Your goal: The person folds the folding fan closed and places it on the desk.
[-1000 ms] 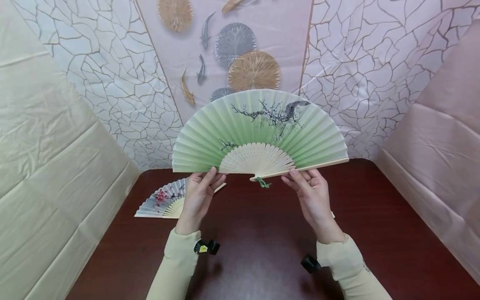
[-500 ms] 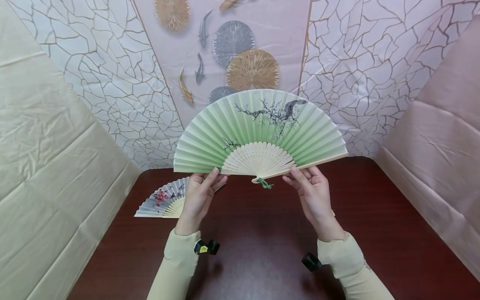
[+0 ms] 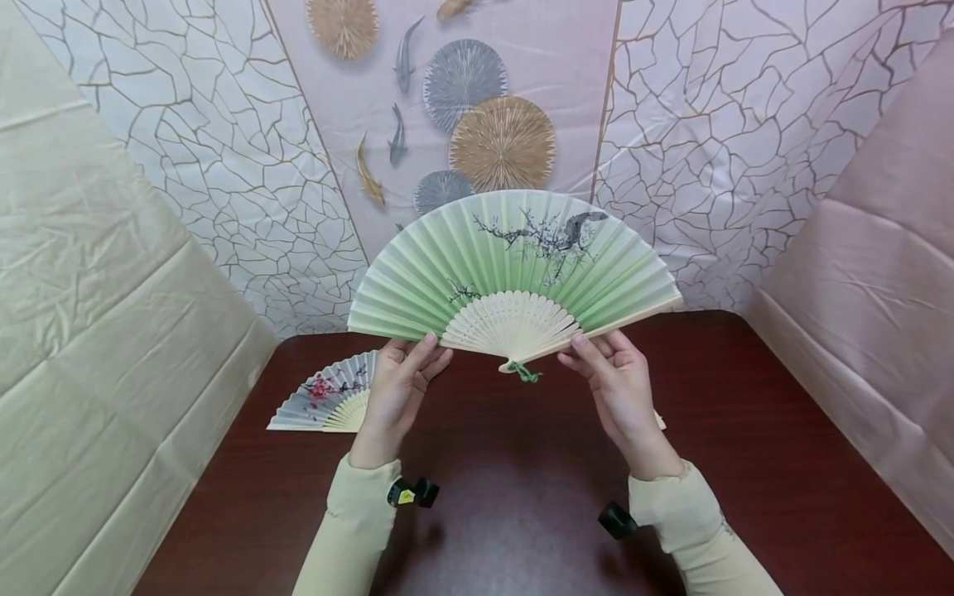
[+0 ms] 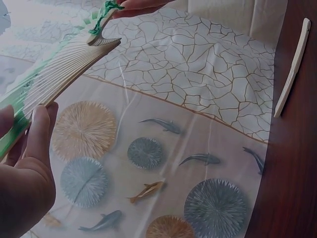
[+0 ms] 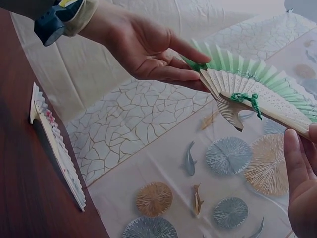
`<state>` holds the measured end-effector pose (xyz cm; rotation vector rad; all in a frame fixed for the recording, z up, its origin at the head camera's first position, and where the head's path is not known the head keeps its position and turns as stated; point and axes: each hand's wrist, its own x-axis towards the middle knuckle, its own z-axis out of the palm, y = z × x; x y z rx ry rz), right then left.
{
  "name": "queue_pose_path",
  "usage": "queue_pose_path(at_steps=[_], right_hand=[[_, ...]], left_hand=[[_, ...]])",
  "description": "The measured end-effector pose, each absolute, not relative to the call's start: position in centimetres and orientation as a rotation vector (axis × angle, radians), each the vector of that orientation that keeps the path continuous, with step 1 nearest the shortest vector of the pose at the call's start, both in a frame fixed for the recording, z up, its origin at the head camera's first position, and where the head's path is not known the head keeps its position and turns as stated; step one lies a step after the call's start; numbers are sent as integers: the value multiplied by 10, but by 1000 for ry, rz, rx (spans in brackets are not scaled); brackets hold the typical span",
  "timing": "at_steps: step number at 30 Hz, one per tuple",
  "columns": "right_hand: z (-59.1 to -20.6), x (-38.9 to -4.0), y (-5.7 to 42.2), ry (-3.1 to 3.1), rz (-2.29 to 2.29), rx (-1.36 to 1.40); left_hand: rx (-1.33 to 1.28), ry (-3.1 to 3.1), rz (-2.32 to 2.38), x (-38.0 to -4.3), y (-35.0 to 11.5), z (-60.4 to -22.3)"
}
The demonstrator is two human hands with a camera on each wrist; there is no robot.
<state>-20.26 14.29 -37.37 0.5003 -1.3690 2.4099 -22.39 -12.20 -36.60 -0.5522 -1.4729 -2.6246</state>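
Observation:
A spread folding fan (image 3: 410,273), green fading to white with a dark blossom branch, is held up above the table by both hands. My left hand (image 3: 393,393) pinches its left end stick, thumb in front. On the other side, my right hand (image 3: 620,389) grips the right end stick between thumb and fingers. The fan's pale pierced ribs (image 5: 247,84) meet at a pivot with a green knotted cord (image 3: 524,372). Behind my left hand lies a second spread fan (image 3: 316,401), grey-blue with red blossoms, partly hidden.
A slim pale stick-like thing (image 4: 293,69) lies on the dark red-brown table (image 3: 507,497), mostly hidden behind my right hand in the head view. Patterned cloth (image 3: 224,165) hangs behind the table, and plain cloth panels (image 3: 97,331) slope along both sides.
The green fan's top edge and pivot have come down slightly, and its two end sticks now slant up more from the pivot. Both hands keep their hold and have barely moved.

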Motion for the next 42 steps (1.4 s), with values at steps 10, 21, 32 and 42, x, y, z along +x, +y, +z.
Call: queue_pose_path(at_steps=[10, 21, 32, 42], right_hand=[[-373, -201, 143, -1458, 2398, 483], [-375, -204, 145, -1473, 2405, 513], [-373, -206, 146, -1521, 2469, 555], [-378, -206, 146, -1560, 2476, 507]], left_hand=[[-527, -1470, -2618, -224, -120, -368], [-506, -1474, -2640, -225, -120, -368], [-520, -1464, -2683, -227, -118, -367], [-498, -1507, -2716, -227, -117, -373]])
